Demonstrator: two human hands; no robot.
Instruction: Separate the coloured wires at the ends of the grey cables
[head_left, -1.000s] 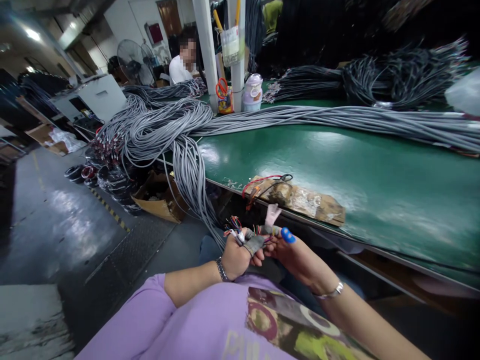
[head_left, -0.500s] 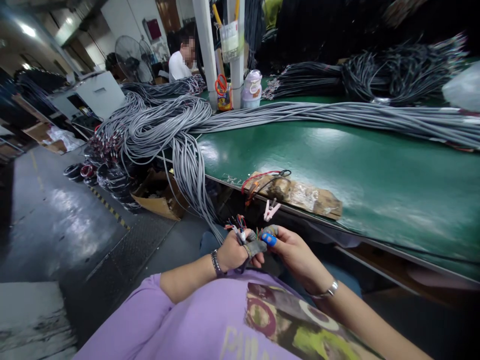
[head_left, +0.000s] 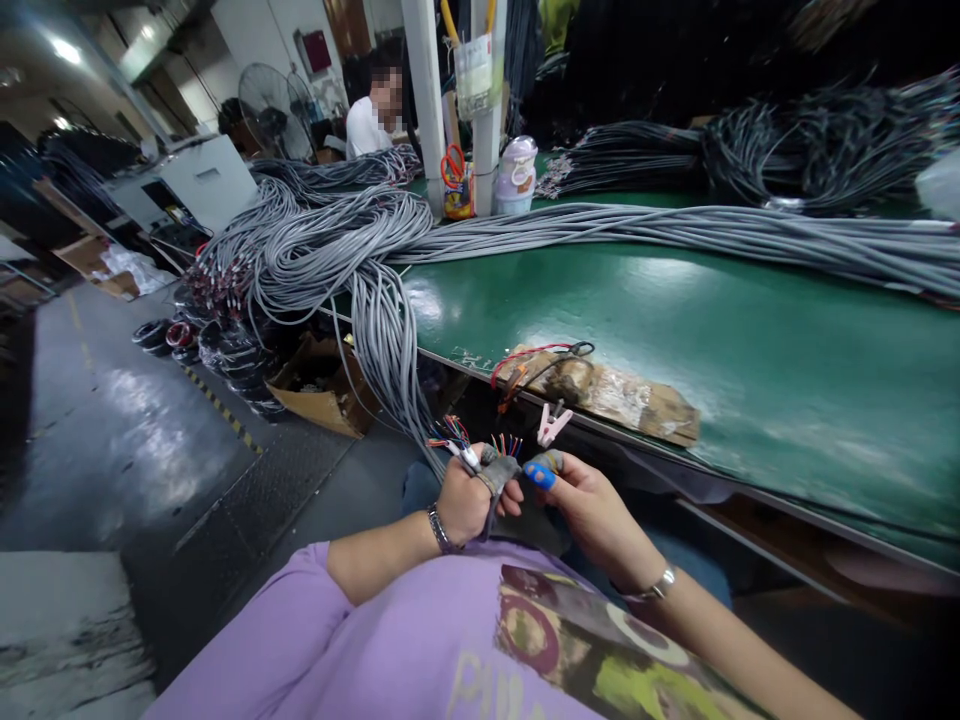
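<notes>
My left hand (head_left: 463,502), with grey finger covers, is closed around grey cables at the front edge of the bench. From its grip rise two fans of thin coloured wires: one loose bunch (head_left: 452,432) on the left, and a shorter set (head_left: 508,444) above the fingers. A bundle of grey cables (head_left: 386,335) hangs off the bench down towards this hand. Just to the right, my right hand (head_left: 600,508) pinches thumb and forefinger together; a blue cover is on the thumb. Whatever is between those fingertips is too small to make out.
A worn wooden block (head_left: 637,405) with red and black leads lies at the edge of the green bench (head_left: 787,370). A pink clip (head_left: 553,425) hangs beside it. Long grey cables (head_left: 637,225) cross behind. A person (head_left: 366,125) sits beyond the post.
My right fingertips have drawn slightly away from the left hand's wires. The short coloured wires now stand upright and spread, more exposed than before. The view has shifted slightly.
</notes>
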